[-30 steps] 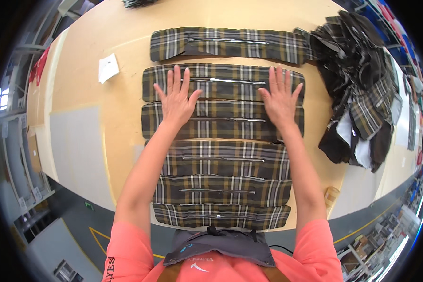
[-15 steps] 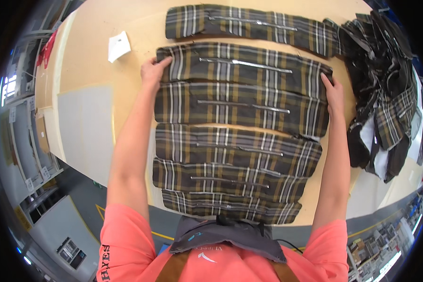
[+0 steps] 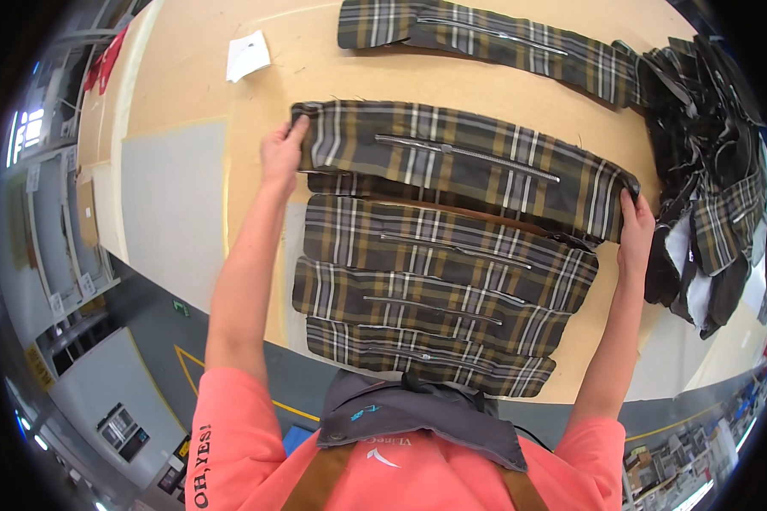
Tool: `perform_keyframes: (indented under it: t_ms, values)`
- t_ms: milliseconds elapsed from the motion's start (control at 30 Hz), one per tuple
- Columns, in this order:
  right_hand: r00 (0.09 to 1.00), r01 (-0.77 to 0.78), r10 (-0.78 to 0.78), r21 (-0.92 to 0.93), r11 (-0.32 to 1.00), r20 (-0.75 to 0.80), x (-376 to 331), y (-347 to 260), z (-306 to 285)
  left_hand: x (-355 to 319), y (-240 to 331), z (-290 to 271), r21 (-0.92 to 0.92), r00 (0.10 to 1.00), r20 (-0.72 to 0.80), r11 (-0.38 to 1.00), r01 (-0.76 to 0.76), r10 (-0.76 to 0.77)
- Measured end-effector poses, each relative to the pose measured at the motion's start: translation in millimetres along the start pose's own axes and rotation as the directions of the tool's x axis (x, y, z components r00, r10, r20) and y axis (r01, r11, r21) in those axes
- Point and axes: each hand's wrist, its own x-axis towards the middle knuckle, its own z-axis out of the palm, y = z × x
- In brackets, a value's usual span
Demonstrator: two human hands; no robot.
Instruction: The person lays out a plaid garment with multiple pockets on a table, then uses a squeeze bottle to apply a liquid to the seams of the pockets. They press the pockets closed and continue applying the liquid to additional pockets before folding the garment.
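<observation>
A long plaid fabric panel (image 3: 452, 175) in dark grey, olive and white, with a metal zipper (image 3: 464, 152) along its middle, is stretched between my hands. My left hand (image 3: 279, 155) pinches its left end, thumb on top. At its right end, my right hand (image 3: 637, 228) grips the corner. The panel appears slightly raised and covers most of another plaid piece, whose dark edge shows beneath. Closer to me lie several similar zippered panels (image 3: 341, 232) in a column of rows.
One more zippered panel (image 3: 486, 41) lies at the far side of the table (image 3: 307, 72). A heap of dark and plaid fabric pieces (image 3: 703, 145) sits on the right. White paper (image 3: 247, 56) lies far left, and a grey sheet (image 3: 175, 192) is nearer on the left.
Both hands have drawn the held panel toward me, over the row below it. A wider gap now separates it from the far panel. The head view has shifted slightly.
</observation>
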Motion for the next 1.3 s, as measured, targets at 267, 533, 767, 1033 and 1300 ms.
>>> perform_keyframes:
  t_ms: [267, 533, 767, 1033, 1300]
  values:
    - [0.969, 0.092, -0.212, -0.613, 0.785, -0.126, -5, 39, 10, -1, -32, -4, 0.432, 0.989, -0.053, 0.896, -0.100, 0.136]
    - [0.930, -0.354, 0.349, 0.026, 0.935, 0.120, -5, 19, -2, -11, -6, -2, 0.183, 0.943, 0.219, 0.960, 0.213, -0.251]
    - [0.983, -0.184, 0.182, 0.074, 0.980, 0.029, -21, -17, -24, -39, 36, -21, -0.026, 0.960, 0.245, 0.989, 0.146, -0.135]
    - [0.942, -0.335, 0.334, 0.038, 0.942, 0.032, -123, 30, -40, -114, -13, -59, 0.186, 0.931, 0.191, 0.943, 0.277, -0.311]
    - [0.881, -0.472, 0.472, -0.004, 0.881, -0.006, -130, 40, -28, -112, -33, -45, 0.110, 0.886, 0.289, 0.932, 0.345, -0.362]
